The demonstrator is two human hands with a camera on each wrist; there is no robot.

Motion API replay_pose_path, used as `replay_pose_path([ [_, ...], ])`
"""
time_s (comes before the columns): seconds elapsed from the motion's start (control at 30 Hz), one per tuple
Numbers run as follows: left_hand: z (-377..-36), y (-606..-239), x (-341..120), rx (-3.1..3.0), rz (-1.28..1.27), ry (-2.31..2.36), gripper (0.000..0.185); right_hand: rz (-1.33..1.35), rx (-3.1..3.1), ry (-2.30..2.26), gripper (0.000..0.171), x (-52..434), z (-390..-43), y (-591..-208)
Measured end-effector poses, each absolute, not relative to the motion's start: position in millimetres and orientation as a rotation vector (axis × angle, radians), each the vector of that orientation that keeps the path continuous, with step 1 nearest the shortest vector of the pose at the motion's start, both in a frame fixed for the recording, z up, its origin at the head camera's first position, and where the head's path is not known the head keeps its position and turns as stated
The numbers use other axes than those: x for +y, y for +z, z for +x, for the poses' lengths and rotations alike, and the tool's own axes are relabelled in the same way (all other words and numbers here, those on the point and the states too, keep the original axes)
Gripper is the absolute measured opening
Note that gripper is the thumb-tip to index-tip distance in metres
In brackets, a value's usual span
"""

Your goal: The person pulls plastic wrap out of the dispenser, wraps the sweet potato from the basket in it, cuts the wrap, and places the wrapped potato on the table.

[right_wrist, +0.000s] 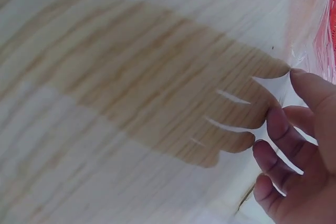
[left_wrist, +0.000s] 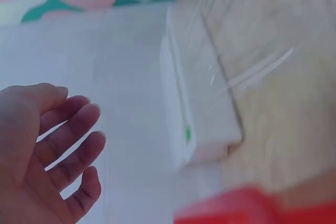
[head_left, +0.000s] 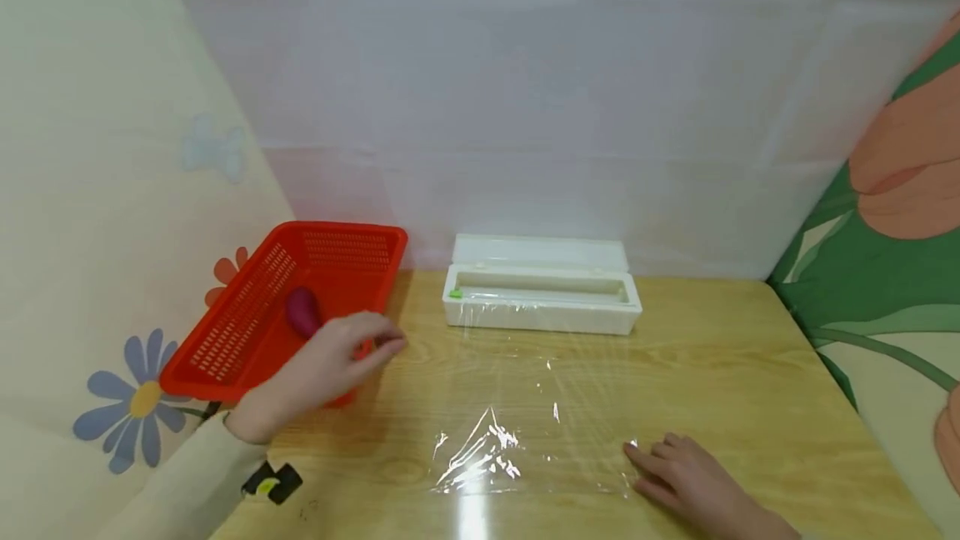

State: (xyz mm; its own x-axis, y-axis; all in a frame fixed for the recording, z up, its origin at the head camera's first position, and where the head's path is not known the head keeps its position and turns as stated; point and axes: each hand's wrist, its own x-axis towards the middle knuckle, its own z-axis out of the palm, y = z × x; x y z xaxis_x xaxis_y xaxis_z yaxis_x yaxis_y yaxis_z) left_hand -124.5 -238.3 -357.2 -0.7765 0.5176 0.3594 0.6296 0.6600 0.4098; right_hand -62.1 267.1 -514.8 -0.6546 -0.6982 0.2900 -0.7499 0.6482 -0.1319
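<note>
A sheet of clear cling film (head_left: 525, 407) lies over the wooden table, running forward from a white cling film box (head_left: 543, 319) whose lid stands raised at the back. At the film's near right corner rests my right hand (head_left: 690, 473); its thumb tip touches the film's edge, and the other fingers are relaxed. My left hand (head_left: 330, 361) hovers by the right rim of a red basket (head_left: 262, 261), fingers loosely bent and holding nothing. Inside the basket lies a smooth purple thing (head_left: 302, 312) shaped like an eggplant, partly hidden by that hand.
A white cloth wall (head_left: 487, 90) rises behind the box. Flower-printed panels stand at the left (head_left: 127, 232) and right (head_left: 885, 290) of the wooden table (head_left: 720, 365). A small green slider (head_left: 456, 294) sits at the box's left end.
</note>
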Motion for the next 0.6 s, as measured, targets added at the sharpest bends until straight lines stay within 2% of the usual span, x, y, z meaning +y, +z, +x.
replay_pose_path([
  [0.13,-163,-341,-271,-2.666,-0.66,-0.806,0.008,1.168,-2.662,0.358,0.044,268,-61,-516],
  [0.23,-190,-340,-297,-2.694,-0.451,-0.867,0.022,1.167,-2.672,0.351,0.043,268,-62,-515],
  [0.37,-219,-350,-326,-2.749,-0.207,-0.937,0.041,1.184,-2.662,0.361,0.043,268,-62,-514],
  [0.6,-248,-379,-358,-2.731,0.182,-0.973,0.054,1.188,-2.627,0.347,0.043,268,-62,-517],
])
